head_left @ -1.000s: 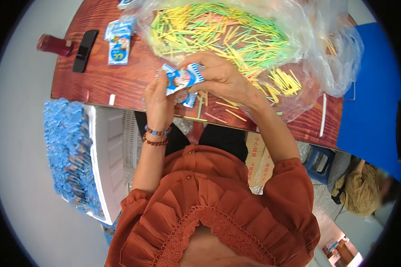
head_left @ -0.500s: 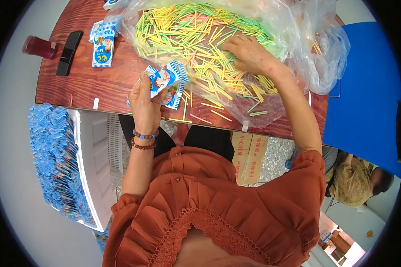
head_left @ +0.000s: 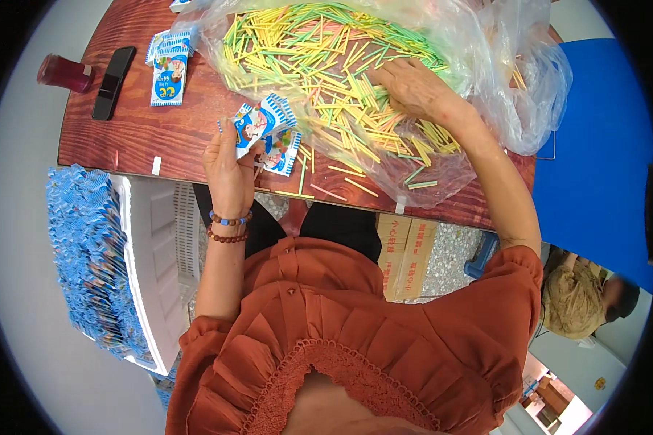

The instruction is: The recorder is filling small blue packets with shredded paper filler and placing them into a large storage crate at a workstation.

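Small blue-and-white packets [head_left: 266,130], a few held together, sit upright in the left hand [head_left: 228,170], fingers closed on their lower edge, thumb side toward the table edge. Packets are above the near edge of the wooden table [head_left: 134,134], just left of the straw pile. Right hand [head_left: 417,90] lies palm down on the heap of yellow and green straws [head_left: 319,65], fingers spread and slightly curled among them; whether any straw is pinched cannot be told. Straws lie on a clear plastic bag [head_left: 515,87] spread open over the table's right part; some loose straws [head_left: 341,177] rest near the table's front edge. Farther left on the table: another stack of like packets [head_left: 170,65], a black phone [head_left: 113,82], a dark red bottle [head_left: 64,73]. At the person's left, a white crate [head_left: 152,268] with a mass of blue packets [head_left: 83,261] beside it.
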Demonstrator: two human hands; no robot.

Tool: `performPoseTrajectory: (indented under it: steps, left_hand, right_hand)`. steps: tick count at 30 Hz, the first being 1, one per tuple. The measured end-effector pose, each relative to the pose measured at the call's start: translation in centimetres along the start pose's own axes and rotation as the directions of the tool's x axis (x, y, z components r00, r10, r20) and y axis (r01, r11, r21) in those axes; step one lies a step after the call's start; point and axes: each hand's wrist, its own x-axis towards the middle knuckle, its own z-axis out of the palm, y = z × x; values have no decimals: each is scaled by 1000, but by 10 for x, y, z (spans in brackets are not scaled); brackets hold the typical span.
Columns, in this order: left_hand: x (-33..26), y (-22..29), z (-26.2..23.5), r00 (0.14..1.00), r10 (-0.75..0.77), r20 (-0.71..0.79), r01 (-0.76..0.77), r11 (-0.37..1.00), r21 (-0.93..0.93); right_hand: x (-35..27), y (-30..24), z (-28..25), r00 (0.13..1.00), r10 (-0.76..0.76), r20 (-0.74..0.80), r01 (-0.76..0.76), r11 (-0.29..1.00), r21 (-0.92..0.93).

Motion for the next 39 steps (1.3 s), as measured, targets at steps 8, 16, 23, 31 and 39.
performPoseTrajectory:
  steps: [8, 16, 23, 31, 39]
  left_hand:
    - [3, -2, 0, 999, 4, 34, -4, 1000, -6]
    - [5, -3, -2, 997, -71, 11, 72, 991, -112]
    - [12, -9, 19, 996, -53, 78, 67, 980, -188]
    - [14, -17, 27, 993, -95, 64, 105, 975, -194]
    - [18, -20, 34, 994, -70, 83, 87, 972, -219]
  right_hand:
    - [-3, 11, 11, 963, -7, -270, 35, 994, 99]
    - [9, 6, -9, 945, 316, -85, -107, 545, 831]
    - [41, -29, 19, 896, 428, -118, 312, -418, 853]
    - [52, -62, 34, 807, 534, -251, 62, 348, 936]
    - [45, -73, 6, 698, 677, -234, 491, -214, 845]
